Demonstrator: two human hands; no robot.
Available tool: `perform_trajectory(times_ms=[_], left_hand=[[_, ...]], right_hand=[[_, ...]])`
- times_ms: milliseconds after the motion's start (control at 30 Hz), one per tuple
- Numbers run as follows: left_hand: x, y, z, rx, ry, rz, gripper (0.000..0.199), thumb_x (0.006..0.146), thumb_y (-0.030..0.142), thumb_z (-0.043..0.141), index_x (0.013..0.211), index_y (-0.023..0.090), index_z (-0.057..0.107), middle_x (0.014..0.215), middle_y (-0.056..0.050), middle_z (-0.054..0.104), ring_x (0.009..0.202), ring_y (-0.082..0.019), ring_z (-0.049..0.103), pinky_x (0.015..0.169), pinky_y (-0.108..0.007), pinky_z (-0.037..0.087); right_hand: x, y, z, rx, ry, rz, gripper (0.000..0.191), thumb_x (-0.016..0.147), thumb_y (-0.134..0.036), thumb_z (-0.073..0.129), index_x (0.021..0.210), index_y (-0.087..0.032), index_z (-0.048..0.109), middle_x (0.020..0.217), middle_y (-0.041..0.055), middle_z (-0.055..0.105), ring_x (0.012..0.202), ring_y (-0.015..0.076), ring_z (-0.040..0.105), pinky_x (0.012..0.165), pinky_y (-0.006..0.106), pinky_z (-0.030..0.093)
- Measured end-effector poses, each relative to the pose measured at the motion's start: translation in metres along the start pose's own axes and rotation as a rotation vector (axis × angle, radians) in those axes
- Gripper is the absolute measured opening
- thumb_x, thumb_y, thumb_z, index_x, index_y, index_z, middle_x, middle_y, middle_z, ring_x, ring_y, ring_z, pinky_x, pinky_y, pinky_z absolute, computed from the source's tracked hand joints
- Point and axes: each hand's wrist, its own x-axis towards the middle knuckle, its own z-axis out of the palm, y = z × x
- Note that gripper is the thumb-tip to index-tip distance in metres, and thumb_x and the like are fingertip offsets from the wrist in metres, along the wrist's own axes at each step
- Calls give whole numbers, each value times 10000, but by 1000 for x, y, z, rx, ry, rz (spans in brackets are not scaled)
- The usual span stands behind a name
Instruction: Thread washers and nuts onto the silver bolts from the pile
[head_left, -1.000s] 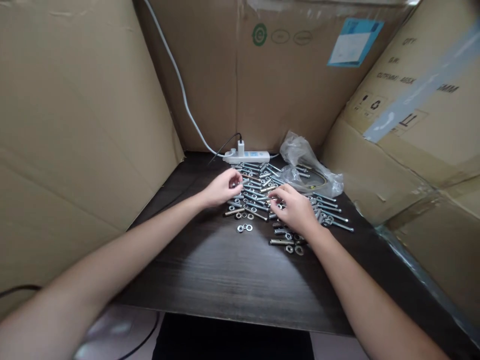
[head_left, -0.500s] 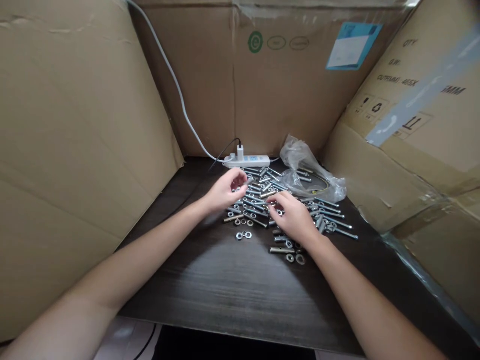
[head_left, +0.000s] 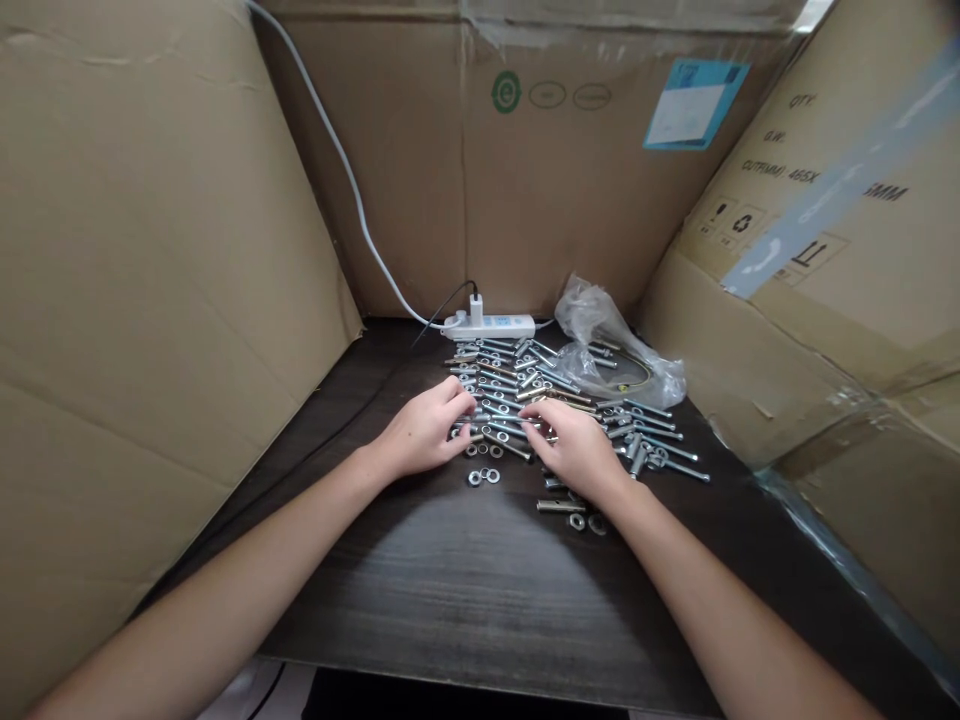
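My left hand [head_left: 429, 428] is closed in a pinch at the left side of the spread hardware, with a short grey metal sleeve [head_left: 478, 418] at its fingertips. Facing it, my right hand [head_left: 576, 445] pinches the end of a thin silver bolt [head_left: 507, 419]. Sleeve and bolt lie nearly in line between the two hands; whether one is inside the other is too small to tell. Around them are rows of bolts, sleeves, nuts and washers. A hex nut [head_left: 475, 478] and a flat washer [head_left: 493, 476] lie just in front. The right hand partly covers some sleeves.
A white power strip [head_left: 491, 326] with a plug and cables lies at the back. Beside it is a crumpled clear plastic bag [head_left: 600, 335]. Long bolts [head_left: 686, 472] spread to the right on the dark table [head_left: 450, 580]. Cardboard walls [head_left: 390, 180] stand on three sides.
My left hand has come down and toward me with the sleeve, level with the right hand. The right hand has shifted slightly left and nearer. The view has tilted a little.
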Motion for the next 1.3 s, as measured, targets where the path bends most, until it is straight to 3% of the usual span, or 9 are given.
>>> perform_trajectory(times_ms=[200,467,633,900,1167,1300], left_hand=[[0,12,-6,63,16,76,136,840,193,459,952,161,532,908,-51,500,786,-157,499,685,-269,419],[-1,7,-4,32,78,123,167,888,250,451,981,146,543,988,-77,525,918,-184,504,798,-309,425],[0,12,-5,52,68,145,166,901,263,442,963,150,547,945,-61,572,870,-183,515,762,-320,401],[-1,20,-3,43,91,213,159,907,237,433,982,145,539,919,-57,580,840,-175,515,731,-309,387],[-1,19,-4,-15,30,141,195,899,262,443,1041,143,503,968,-66,571,891,-186,509,779,-316,394],[-1,12,-6,19,12,89,153,910,250,416,961,151,521,918,-52,577,852,-179,502,749,-314,375]], right_hand=[[-2,-6,1,48,23,-55,196,860,-260,465,983,-205,607,945,28,652,837,130,611,759,241,479],[-7,-20,10,119,56,-97,282,852,-162,436,1106,-209,550,1064,19,632,959,115,609,865,240,501],[-10,-23,14,185,112,-65,328,864,-147,398,1162,-198,525,1118,22,621,985,105,614,892,231,516],[-14,-28,21,97,144,-154,436,875,-143,381,1307,-176,437,1277,47,542,1153,122,543,995,257,479],[-9,-28,10,173,131,-106,256,884,-218,432,1099,-198,569,1061,30,653,951,116,630,856,225,524],[-9,-25,3,237,127,-34,216,878,-247,444,1044,-199,575,1022,35,650,910,127,631,834,239,512]])
